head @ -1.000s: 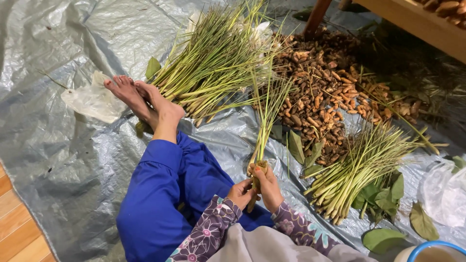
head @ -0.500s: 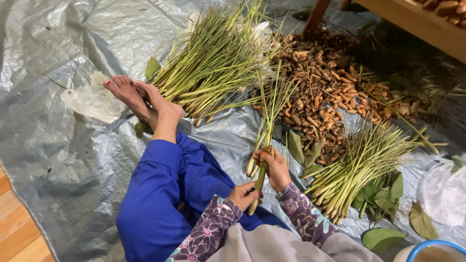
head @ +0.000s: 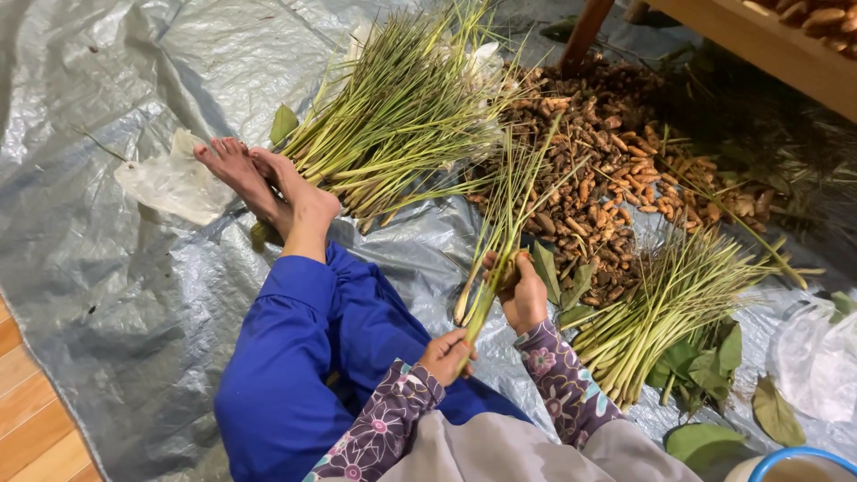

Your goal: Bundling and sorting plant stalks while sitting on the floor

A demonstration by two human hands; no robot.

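From the head view: sitting on a grey tarpaulin (head: 134,295) with legs in blue trousers (head: 303,357) stretched out, bare feet (head: 268,183) crossed beside a crumpled plastic bag (head: 170,183). Gripping a small bundle of lemongrass stalks (head: 500,232) with both hands: left hand (head: 446,355) closing around the lower stalks near the lap, right hand (head: 520,290) clamping the same bundle higher up, leafy tips fanning up and away. Lying to the front, a large heap of lemongrass (head: 402,116); to the right, a second, smaller pile (head: 661,303) resting on broad green leaves (head: 705,366); between them, a mound of small brown rhizomes (head: 616,178). Risking, as a judgement, loose stalks sliding out of the bundle, since the ends look uneven and the grips sit apart; also possibly scraping fingers on the stiff, sharp-edged blades if pulling fast.
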